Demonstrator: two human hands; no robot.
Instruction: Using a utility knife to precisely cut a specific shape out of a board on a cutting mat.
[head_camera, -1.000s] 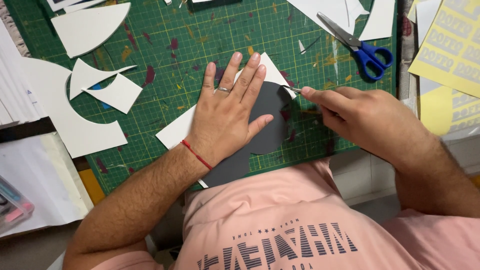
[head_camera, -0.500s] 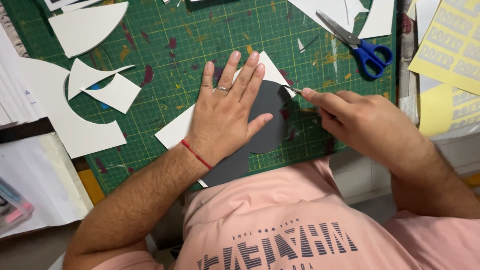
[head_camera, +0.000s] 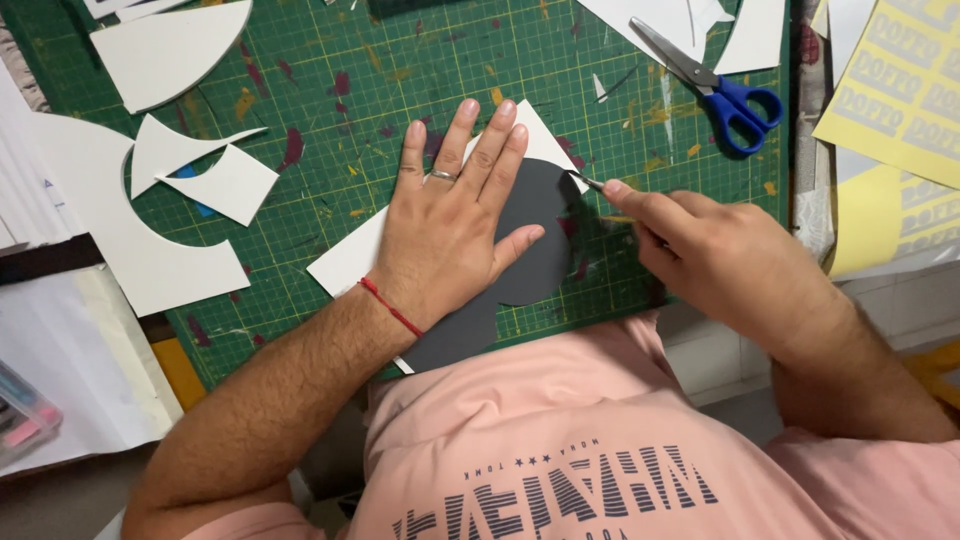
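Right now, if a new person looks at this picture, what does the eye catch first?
First, the left hand pressed flat on a black sheet over white card, mid-frame on the green cutting mat. Beside it, the right hand holds a thin knife at the sheet's edge. Blue-handled scissors lie at upper right.

A black rounded sheet lies flat at the frame's centre atop a white card (its corners poke out), a thin blade touching its upper right edge.
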